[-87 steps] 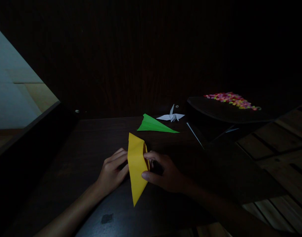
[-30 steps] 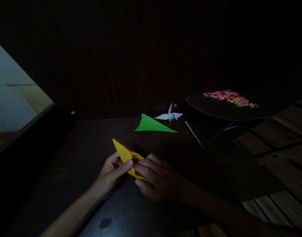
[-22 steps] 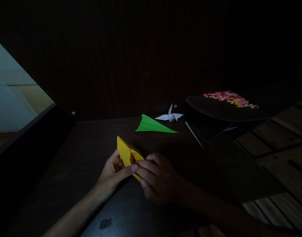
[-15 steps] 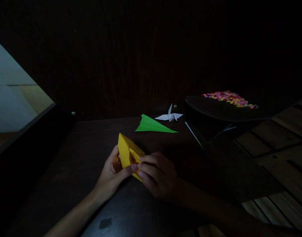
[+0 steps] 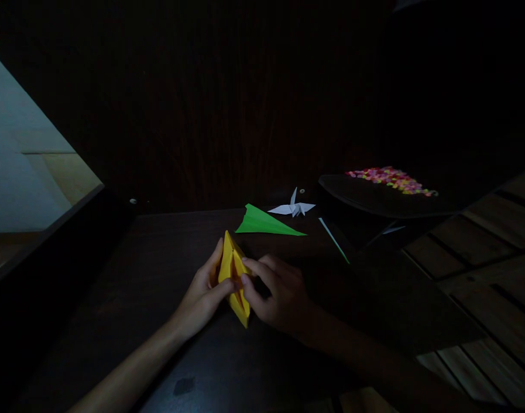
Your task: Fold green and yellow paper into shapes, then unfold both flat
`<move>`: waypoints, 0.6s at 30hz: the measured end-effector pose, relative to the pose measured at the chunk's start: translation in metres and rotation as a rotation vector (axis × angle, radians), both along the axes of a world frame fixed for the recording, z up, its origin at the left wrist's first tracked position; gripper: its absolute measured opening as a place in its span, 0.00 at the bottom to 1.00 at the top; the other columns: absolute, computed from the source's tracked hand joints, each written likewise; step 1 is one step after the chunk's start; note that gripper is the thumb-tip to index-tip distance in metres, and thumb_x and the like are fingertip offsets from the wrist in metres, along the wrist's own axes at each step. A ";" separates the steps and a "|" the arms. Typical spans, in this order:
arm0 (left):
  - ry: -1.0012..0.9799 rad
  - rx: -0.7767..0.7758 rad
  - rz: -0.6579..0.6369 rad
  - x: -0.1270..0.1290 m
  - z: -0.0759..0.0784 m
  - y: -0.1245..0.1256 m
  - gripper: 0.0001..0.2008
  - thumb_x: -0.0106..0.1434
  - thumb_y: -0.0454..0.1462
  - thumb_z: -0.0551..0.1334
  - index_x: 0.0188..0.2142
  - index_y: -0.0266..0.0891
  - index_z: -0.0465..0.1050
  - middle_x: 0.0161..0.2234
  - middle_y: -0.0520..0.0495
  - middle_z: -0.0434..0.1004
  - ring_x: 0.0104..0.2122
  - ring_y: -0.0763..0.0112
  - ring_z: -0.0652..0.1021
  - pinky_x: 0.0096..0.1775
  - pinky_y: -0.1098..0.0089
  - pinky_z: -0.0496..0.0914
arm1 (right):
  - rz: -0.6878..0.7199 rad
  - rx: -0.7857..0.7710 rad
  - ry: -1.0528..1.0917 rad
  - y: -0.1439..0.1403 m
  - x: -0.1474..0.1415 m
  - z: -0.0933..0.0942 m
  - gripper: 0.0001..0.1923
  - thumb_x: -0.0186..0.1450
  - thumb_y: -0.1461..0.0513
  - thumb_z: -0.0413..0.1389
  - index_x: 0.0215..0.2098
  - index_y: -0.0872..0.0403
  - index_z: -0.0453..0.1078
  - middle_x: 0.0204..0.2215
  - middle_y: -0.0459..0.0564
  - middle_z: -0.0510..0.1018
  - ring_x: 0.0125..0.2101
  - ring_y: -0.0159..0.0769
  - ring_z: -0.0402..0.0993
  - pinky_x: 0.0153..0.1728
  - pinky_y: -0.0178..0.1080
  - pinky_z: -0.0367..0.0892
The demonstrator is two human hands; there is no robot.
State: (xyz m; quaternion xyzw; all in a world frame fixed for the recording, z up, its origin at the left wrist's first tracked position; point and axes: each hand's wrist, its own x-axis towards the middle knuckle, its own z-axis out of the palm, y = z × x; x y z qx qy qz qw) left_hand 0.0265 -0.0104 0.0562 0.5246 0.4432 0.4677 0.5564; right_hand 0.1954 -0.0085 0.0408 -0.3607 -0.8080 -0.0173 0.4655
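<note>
pretty dark shot, but both hands are meeting over a dark table [image 5: 129, 298] near its middle. the left hand [image 5: 202, 295] is curling around the left side of a folded yellow paper [image 5: 233, 281], fingers lying up along its edge and thumb pressing on the front. the right hand [image 5: 277, 292] is pinching the same piece from the other side, fingers bent in close and fingertips touching the central crease. so both hands are closing on the paper, neither one spreading open. the yellow paper is standing up narrow and pointy, one tip aiming away from the person and the other tip down toward the table edge.

further back a green paper plane [image 5: 265, 222] is lying flat, and a white paper crane [image 5: 293, 207] is sitting just beside it. off to the right a dark tray [image 5: 374, 201] is holding a heap of small colourful bits [image 5: 389, 178].
</note>
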 end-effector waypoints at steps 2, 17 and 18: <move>0.052 0.011 -0.017 0.002 0.001 0.002 0.39 0.53 0.35 0.64 0.65 0.40 0.59 0.58 0.43 0.71 0.59 0.52 0.68 0.57 0.59 0.65 | -0.029 -0.008 0.009 0.003 0.000 0.000 0.12 0.66 0.65 0.53 0.48 0.55 0.69 0.28 0.48 0.76 0.27 0.34 0.74 0.30 0.36 0.71; 0.348 0.379 -0.034 0.009 -0.005 0.003 0.30 0.63 0.35 0.57 0.65 0.48 0.61 0.64 0.44 0.61 0.60 0.55 0.66 0.62 0.52 0.56 | -0.070 -0.068 0.062 0.012 -0.001 0.007 0.09 0.67 0.66 0.53 0.42 0.55 0.75 0.31 0.51 0.79 0.31 0.36 0.75 0.35 0.38 0.71; 0.352 0.388 -0.030 0.009 -0.005 0.003 0.30 0.63 0.34 0.57 0.65 0.48 0.60 0.64 0.44 0.61 0.60 0.55 0.66 0.62 0.51 0.56 | -0.067 -0.051 0.055 0.012 -0.001 0.006 0.10 0.68 0.66 0.53 0.43 0.55 0.75 0.31 0.51 0.79 0.31 0.36 0.75 0.36 0.38 0.71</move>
